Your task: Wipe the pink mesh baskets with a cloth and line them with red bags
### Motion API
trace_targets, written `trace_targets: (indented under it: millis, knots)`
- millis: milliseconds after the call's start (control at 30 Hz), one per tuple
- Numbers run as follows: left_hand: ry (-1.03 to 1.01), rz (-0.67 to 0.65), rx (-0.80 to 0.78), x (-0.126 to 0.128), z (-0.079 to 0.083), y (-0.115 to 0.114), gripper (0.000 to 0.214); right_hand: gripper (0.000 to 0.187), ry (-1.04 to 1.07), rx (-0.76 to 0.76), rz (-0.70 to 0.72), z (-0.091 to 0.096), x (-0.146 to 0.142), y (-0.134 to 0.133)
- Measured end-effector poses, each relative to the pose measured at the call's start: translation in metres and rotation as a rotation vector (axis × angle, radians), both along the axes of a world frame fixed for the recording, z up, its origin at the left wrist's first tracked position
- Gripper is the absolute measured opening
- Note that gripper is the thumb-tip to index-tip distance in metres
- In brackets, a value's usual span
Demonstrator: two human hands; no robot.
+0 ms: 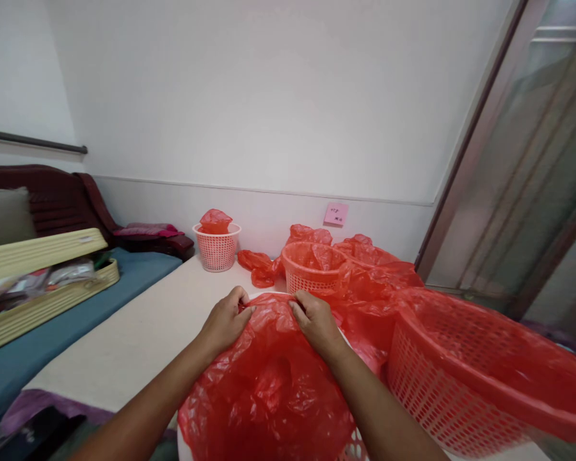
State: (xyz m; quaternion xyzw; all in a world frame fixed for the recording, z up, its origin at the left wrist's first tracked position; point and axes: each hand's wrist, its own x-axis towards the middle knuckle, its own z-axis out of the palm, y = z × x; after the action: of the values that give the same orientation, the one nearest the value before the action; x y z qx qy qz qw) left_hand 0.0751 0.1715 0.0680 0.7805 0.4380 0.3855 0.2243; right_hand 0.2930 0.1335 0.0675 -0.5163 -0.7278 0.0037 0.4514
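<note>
A pale tabletop [139, 346] lies before a white wall [249, 96]. At six o'clock stands a white plastic basket [357, 447] lined with a red plastic bag [278, 397]; left hand [226, 320] and right hand [317, 322] pinch the bag at the far rim. A smaller basket [217, 251] (red film bunched inside) sits beyond, toward eleven.

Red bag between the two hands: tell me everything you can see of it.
The bag is thin, glossy, partly see-through red plastic, wrinkled, its mouth spread open upward. It lines a white basket, hiding most of it. The left hand and right hand grip its far edge at the basket's rim. Its near part leaves the picture.
</note>
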Motion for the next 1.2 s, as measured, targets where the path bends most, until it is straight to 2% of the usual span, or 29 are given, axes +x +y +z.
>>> trace_targets:
  millis: [333, 533, 767, 933, 1200]
  knots:
    - [0.06, 0.006, 0.024, 0.001, -0.002, 0.002, 0.007, 0.015, -0.014, 0.013, -0.013, -0.002, 0.001, 0.0]
    - [0.086, -0.028, 0.033, 0.001, 0.001, 0.0, 0.017, 0.013, -0.005, 0.032, -0.041, -0.002, 0.002, 0.0]
    - [0.077, -0.029, 0.057, 0.0, 0.002, -0.003, 0.006, 0.004, -0.009, 0.033, -0.019, 0.005, -0.002, -0.007]
    - [0.036, -0.019, 0.019, -0.002, -0.001, -0.001, 0.007, 0.015, -0.013, 0.002, 0.017, 0.007, -0.003, -0.01]
    - [-0.011, 0.004, -0.005, -0.001, -0.007, 0.003, 0.019, 0.012, -0.016, 0.015, 0.01, -0.001, -0.001, -0.004]
